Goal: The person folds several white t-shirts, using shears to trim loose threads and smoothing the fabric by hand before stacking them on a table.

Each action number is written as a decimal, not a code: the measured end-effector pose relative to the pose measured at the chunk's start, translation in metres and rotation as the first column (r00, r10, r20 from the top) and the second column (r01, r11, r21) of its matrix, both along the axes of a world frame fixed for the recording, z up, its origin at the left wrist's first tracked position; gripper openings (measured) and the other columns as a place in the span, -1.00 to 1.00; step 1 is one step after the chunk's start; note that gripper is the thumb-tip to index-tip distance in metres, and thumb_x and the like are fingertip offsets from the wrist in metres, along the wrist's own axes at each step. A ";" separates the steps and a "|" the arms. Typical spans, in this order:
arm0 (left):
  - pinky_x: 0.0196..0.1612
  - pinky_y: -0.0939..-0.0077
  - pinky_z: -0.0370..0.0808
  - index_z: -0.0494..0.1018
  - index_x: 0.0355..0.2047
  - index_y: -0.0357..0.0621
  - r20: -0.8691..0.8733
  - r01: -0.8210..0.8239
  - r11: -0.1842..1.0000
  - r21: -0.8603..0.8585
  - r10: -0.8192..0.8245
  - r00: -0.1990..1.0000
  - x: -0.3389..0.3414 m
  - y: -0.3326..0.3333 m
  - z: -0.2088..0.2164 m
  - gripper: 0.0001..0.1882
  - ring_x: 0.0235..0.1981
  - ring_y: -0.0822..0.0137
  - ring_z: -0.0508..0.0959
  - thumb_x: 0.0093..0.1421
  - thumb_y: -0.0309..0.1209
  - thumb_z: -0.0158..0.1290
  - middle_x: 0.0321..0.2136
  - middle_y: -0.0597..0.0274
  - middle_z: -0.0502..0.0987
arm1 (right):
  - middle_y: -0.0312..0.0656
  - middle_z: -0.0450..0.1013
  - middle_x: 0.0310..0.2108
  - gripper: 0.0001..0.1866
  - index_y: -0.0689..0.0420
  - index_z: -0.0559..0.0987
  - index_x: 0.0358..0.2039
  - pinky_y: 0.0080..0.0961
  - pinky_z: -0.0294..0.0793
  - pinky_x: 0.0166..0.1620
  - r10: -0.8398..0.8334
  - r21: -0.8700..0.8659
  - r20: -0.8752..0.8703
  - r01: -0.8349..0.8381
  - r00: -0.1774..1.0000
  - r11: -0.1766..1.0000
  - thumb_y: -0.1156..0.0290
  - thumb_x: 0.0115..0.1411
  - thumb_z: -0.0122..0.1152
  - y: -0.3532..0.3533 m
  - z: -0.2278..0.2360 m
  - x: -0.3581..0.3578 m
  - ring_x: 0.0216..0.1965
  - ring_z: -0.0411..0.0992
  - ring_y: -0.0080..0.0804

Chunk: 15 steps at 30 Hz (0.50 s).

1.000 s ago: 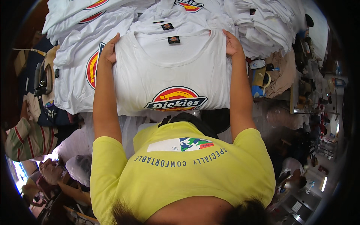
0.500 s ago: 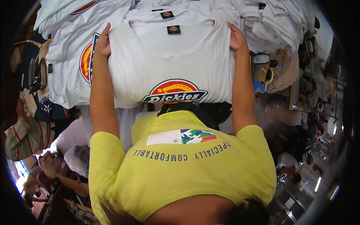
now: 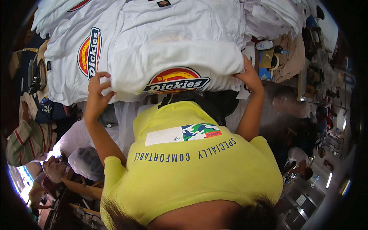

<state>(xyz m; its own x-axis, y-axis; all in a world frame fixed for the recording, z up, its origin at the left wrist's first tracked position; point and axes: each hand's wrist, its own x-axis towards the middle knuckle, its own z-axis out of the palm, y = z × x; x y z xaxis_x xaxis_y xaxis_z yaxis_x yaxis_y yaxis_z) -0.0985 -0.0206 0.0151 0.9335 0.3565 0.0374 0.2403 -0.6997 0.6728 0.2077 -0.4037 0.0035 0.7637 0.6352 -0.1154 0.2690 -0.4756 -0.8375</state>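
A white T-shirt lies in front of me, its upper part folded over toward me. A red, yellow and navy print shows on its near side. At its left edge, my left hand curls its fingers and thumb onto the cloth. My right hand grips the right edge, fingers on top; its thumb is partly hidden. Beneath and beyond are more white T-shirts, one at the left with the same print turned sideways.
White garments are heaped at the far right and far left. An iron stands at left. A tape roll and a blue box sit right, by brown cloth. Another person's striped sleeve is at left.
Both hands have come from the shirt's shoulders toward me, bringing its top down. The neckline is no longer visible, and a fold now lies above the print.
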 end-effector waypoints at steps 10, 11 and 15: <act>-0.07 0.41 0.23 0.47 -0.31 -0.14 -0.059 -0.251 0.967 0.034 0.253 0.966 -0.023 -0.048 -0.031 -0.58 -0.16 0.19 0.25 -0.29 -0.52 0.27 -0.27 0.19 0.27 | -0.20 0.15 0.06 -0.45 0.13 0.50 -0.19 -0.30 0.01 0.13 0.085 -0.254 0.197 -0.033 0.977 0.967 0.42 -0.33 0.36 -0.018 -0.012 -0.037 0.07 0.05 -0.13; -0.09 0.42 0.23 0.46 -0.31 -0.17 -0.045 -0.245 0.969 0.031 0.247 0.968 -0.023 -0.047 -0.033 -0.58 -0.17 0.19 0.26 -0.28 -0.52 0.27 -0.28 0.19 0.27 | -0.20 0.15 0.06 -0.45 0.13 0.50 -0.19 -0.30 0.01 0.13 0.080 -0.243 0.185 -0.033 0.980 0.969 0.42 -0.33 0.36 -0.020 -0.012 -0.037 0.08 0.04 -0.14; -0.16 0.49 0.27 0.44 -0.32 -0.26 0.011 -0.240 0.968 -0.069 0.241 0.970 -0.027 -0.044 -0.042 -0.60 -0.26 0.24 0.31 -0.26 -0.53 0.25 -0.34 0.18 0.29 | -0.22 0.14 0.08 -0.47 0.16 0.49 -0.18 -0.35 0.09 0.11 0.081 -0.240 0.168 -0.039 0.982 0.970 0.38 -0.27 0.36 -0.022 -0.012 -0.037 0.10 0.09 -0.23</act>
<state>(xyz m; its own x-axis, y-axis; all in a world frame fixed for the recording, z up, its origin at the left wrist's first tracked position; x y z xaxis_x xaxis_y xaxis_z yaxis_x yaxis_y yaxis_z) -0.1253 -0.0648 -0.0267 0.8193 0.5728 0.0234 0.3825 -0.5766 0.7219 0.1711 -0.4260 -0.0083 0.7467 0.6515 -0.1341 0.4358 -0.6314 -0.6414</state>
